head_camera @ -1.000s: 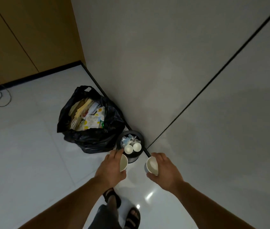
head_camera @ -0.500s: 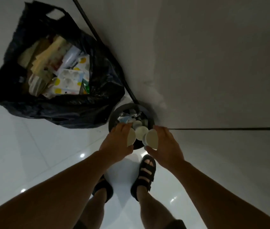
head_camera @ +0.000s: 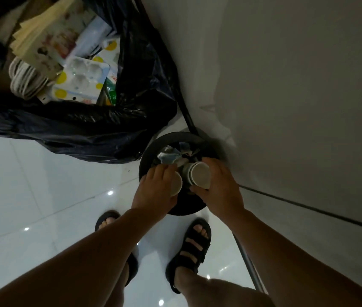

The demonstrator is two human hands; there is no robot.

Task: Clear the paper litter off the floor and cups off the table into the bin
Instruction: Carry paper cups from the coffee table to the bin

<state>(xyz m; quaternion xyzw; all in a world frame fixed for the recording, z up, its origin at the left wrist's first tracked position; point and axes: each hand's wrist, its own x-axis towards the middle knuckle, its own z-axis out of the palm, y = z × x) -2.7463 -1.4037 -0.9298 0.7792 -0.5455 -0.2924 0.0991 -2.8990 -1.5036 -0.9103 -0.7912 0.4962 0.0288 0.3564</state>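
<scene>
First cup (head_camera: 176, 184) hangs over the near left part of the bin (head_camera: 148, 151), tipped on its side. Its long axis runs across the bin and its mouth faces right, toward the bin's middle. The left hand (head_camera: 155, 191) grips it, fingers curled over its wall and hiding most of the body. Second cup (head_camera: 200, 175) is over the bin's right half, also tilted. Its round mouth turns up and toward the near right, and its base points down toward the bin's centre. The right hand (head_camera: 220, 193) holds it, thumb and fingers wrapped round the rim end. Crumpled paper (head_camera: 168, 156) lies inside the bin at its far side. A full black bag (head_camera: 82, 127) slumps against the bin's far left. Black sandals (head_camera: 192, 247) stand just on the near side of the bin.
</scene>
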